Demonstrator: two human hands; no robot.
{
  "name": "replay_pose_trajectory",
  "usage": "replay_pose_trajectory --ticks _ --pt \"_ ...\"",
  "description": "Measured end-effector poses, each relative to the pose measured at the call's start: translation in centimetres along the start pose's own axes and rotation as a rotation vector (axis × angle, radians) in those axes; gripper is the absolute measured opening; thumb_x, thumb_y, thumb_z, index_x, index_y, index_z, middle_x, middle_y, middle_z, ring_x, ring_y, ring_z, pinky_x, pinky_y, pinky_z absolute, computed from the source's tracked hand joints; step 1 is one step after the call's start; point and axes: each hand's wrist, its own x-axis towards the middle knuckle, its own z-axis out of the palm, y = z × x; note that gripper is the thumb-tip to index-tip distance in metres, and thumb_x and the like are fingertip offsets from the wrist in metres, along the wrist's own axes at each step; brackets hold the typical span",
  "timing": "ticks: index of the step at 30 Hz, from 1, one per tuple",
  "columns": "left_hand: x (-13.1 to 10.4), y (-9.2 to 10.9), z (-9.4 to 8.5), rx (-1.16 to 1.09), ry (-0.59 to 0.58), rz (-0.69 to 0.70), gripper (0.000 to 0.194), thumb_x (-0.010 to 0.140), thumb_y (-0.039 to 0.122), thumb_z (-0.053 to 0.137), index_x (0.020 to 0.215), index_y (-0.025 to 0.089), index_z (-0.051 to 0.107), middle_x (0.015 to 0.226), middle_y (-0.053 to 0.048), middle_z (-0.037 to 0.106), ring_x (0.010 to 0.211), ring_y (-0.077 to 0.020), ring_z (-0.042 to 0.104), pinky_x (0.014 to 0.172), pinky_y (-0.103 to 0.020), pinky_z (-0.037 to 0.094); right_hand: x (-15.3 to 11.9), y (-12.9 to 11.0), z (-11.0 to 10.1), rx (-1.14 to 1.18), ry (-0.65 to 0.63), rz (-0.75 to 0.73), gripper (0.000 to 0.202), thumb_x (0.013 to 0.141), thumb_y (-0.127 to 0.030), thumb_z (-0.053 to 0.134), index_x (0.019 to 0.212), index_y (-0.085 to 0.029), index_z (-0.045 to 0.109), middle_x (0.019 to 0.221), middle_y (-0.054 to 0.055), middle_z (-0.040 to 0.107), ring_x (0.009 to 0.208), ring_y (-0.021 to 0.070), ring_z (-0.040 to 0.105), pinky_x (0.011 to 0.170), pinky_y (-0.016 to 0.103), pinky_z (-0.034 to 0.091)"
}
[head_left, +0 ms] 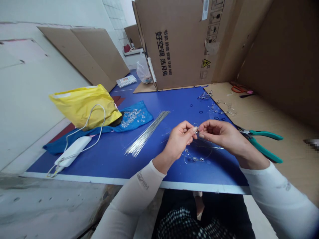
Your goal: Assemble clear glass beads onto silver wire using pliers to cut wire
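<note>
Nearest is the pale front edge of the tabletop (119, 181); just beyond it, the lower beads of the beaded wire (195, 159) show below the hands, on the near side of their fingertips. The wire appears to curve up from these beads to the fingers, though its thin line is hard to follow. Left hand (177, 139) and right hand (221, 133) meet almost tip to tip, each pinching the work between thumb and fingers, with one bead at the meeting point; neither looks clearly nearer to it. The green-handled pliers (267, 134) lie beside the right wrist, handles pointing right. The bundle of straight wires (147, 134) lies left of the left hand, the nearer one, its long axis slanting from near left to far right. Farther left, clear beads (133, 117) rest on blue cloth (147, 113).
</note>
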Motion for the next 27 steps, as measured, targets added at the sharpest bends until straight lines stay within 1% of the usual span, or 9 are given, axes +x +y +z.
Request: replay_pose_trajectory --ticks 4,10,15,17,22,27 --pt "0.0 0.1 -0.1 -0.020 -0.006 -0.004 0.021 0.088 0.030 0.066 0.078 0.016 0.054 0.061 0.004 0.059 0.044 -0.0021 0.036 0.045 -0.019 0.024 -0.1 0.0 0.1 -0.176 0.031 -0.093 0.019 0.084 -0.036 0.067 0.088 -0.018 0.067 0.079 0.004 0.070 0.067 0.0136 0.059 0.063 0.028 0.046" --pt "-0.1 0.6 -0.1 -0.035 -0.006 -0.043 0.020 0.088 0.027 0.065 0.077 0.016 0.053 0.061 0.003 0.059 0.043 -0.0017 0.035 0.044 -0.019 0.022 -0.4 -0.5 0.5 -0.358 0.089 -0.212 0.013 0.086 -0.032 0.063 0.086 -0.020 0.067 0.074 0.002 0.069 0.064 0.0135 0.060 0.062 0.027 0.048" --pt "0.1 0.9 -0.4 -0.058 -0.010 -0.071 0.020 0.088 0.026 0.065 0.076 0.015 0.053 0.060 0.003 0.059 0.041 -0.0013 0.034 0.044 -0.018 0.021 -0.5 -0.4 0.9 -0.521 0.184 -0.315 0.014 0.087 -0.028 0.060 0.094 -0.020 0.069 0.075 0.001 0.071 0.063 0.0137 0.063 0.061 0.026 0.050" --pt "0.1 0.9 -0.5 -0.066 -0.013 -0.079 0.020 0.087 0.027 0.065 0.076 0.015 0.053 0.059 0.003 0.058 0.041 -0.0013 0.033 0.043 -0.018 0.020 -0.6 -0.4 1.1 -0.577 0.203 -0.353 0.015 0.087 -0.025 0.059 0.095 -0.020 0.070 0.076 0.002 0.071 0.063 0.0141 0.064 0.060 0.027 0.050" --pt "0.1 1.0 -0.7 -0.074 -0.024 -0.095 0.022 0.087 0.028 0.065 0.074 0.015 0.053 0.059 0.003 0.058 0.040 -0.0008 0.032 0.043 -0.019 0.019 -0.8 -0.4 1.2 -0.638 0.213 -0.418 0.016 0.088 -0.022 0.057 0.098 -0.019 0.070 0.080 0.003 0.073 0.065 0.0143 0.065 0.062 0.027 0.052" --pt "0.1 1.0 -0.6 -0.060 -0.032 -0.086 0.025 0.088 0.033 0.066 0.076 0.016 0.052 0.060 0.004 0.058 0.040 -0.0006 0.032 0.042 -0.019 0.019 -0.8 -0.2 1.3 -0.634 0.222 -0.404 0.017 0.089 -0.021 0.058 0.102 -0.020 0.069 0.083 0.002 0.073 0.068 0.0139 0.066 0.064 0.026 0.052"
